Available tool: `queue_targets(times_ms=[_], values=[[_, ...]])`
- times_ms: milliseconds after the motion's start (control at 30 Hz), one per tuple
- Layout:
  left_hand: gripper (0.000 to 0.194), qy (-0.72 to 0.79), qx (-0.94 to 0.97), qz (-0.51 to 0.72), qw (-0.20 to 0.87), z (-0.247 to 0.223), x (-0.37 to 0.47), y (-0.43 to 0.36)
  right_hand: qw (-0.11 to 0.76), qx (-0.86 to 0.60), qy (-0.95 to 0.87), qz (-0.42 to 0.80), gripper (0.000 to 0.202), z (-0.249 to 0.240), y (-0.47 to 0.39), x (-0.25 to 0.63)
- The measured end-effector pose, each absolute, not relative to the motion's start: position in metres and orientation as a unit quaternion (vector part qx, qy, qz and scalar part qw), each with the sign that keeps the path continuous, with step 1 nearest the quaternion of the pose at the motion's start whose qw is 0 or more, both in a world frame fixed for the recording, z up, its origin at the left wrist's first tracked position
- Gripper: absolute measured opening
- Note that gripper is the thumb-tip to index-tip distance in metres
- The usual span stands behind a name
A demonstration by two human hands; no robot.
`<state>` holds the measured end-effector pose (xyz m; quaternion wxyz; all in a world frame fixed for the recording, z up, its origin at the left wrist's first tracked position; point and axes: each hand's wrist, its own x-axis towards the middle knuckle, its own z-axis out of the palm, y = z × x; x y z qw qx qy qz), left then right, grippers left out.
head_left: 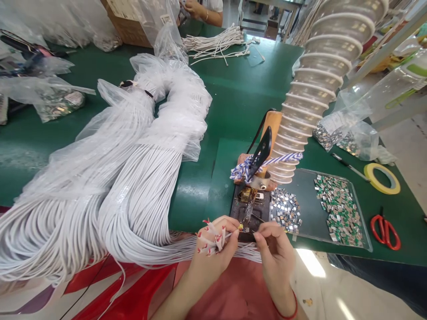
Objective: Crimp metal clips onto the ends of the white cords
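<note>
My left hand (216, 253) is closed around several white cables, whose stripped ends with red-tipped wires (211, 238) fan out over the fingers. Its thumb and forefinger pinch one cable end at the front edge of a dark soldering stand (237, 209). A small yellowish bit shows at those fingertips. Just right of it, my right hand (276, 251) is closed in a pinch, fingertips close to the stand; what it holds is too small to make out. Small metal connectors (285, 210) lie heaped beside the stand. Thick bundles of white cable (143, 186), partly wrapped in plastic, fill the left side.
A ribbed clear hose (310, 89) comes down beside the stand. Connectors with green boards (343, 211) lie in a clear tray (308, 178). Farther right are red-handled scissors (385, 231), yellow tape (382, 178) and a pen (350, 167). Another person's hand (195, 9) shows at the back.
</note>
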<state>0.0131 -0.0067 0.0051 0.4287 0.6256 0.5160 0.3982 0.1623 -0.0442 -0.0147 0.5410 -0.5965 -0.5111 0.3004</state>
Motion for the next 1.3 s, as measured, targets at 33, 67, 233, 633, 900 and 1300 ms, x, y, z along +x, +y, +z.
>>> queue_targets(times_ms=[33, 67, 233, 633, 900, 1300], values=[[0.021, 0.518, 0.623, 0.403, 0.425, 0.004, 0.013, -0.008, 0.527, -0.611, -0.515, 0.29, 0.015, -0.014, -0.046, 0.164], [0.02, 0.52, 0.621, 0.407, 0.422, 0.003, 0.013, -0.008, 0.511, -0.623, -0.521, 0.284, 0.013, -0.014, -0.047, 0.165], [0.019, 0.526, 0.626, 0.401, 0.413, 0.002, 0.013, -0.009, 0.497, -0.6, -0.551, 0.3, 0.012, -0.012, -0.047, 0.164], [0.02, 0.531, 0.622, 0.409, 0.404, 0.01, 0.017, -0.009, 0.538, -0.546, -0.564, 0.307, 0.021, -0.013, -0.044, 0.156], [0.02, 0.532, 0.63, 0.403, 0.397, 0.01, 0.014, -0.009, 0.536, -0.545, -0.566, 0.309, 0.021, -0.015, -0.044, 0.156], [0.021, 0.549, 0.625, 0.376, 0.407, 0.01, 0.015, -0.008, 0.536, -0.549, -0.562, 0.311, 0.02, -0.015, -0.048, 0.158]])
